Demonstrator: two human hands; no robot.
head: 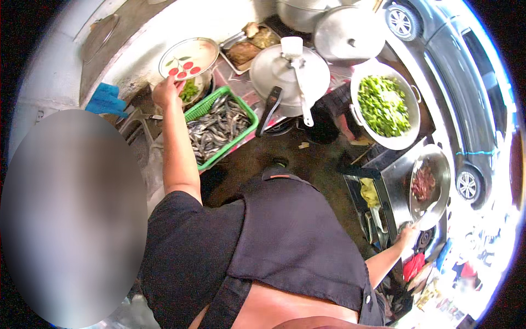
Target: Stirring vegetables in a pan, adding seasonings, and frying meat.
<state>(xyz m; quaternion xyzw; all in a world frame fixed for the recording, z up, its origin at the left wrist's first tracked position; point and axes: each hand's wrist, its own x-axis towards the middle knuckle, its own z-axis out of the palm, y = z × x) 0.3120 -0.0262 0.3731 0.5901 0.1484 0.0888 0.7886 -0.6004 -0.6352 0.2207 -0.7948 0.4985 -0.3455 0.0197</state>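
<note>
At the upper left, my left hand (pixel 166 91) grips the rim of a round plate (pixel 190 55) with a red cherry design. Partly hidden beneath the plate is a bowl (pixel 202 86) with some chopped greens. Small silvery fish (pixel 220 125) fill a green plastic basket (pixel 250 110) beside my left forearm. On the right, my right hand (pixel 407 234) is closed around a handle at the near side of a wok (pixel 441 177). Whether the handle belongs to the wok or to a utensil cannot be told. Dark reddish pieces of food (pixel 423 184) lie in the wok.
A large two-handled pan (pixel 415 113) holds chopped greens. A lidded metal pot (pixel 263 70) carries a white ladle (pixel 305 103). Behind it are a food tray (pixel 236 68) and another lid (pixel 347 35). The wok is on a gas stove (pixel 396 177). A car (pixel 464 94) is outside.
</note>
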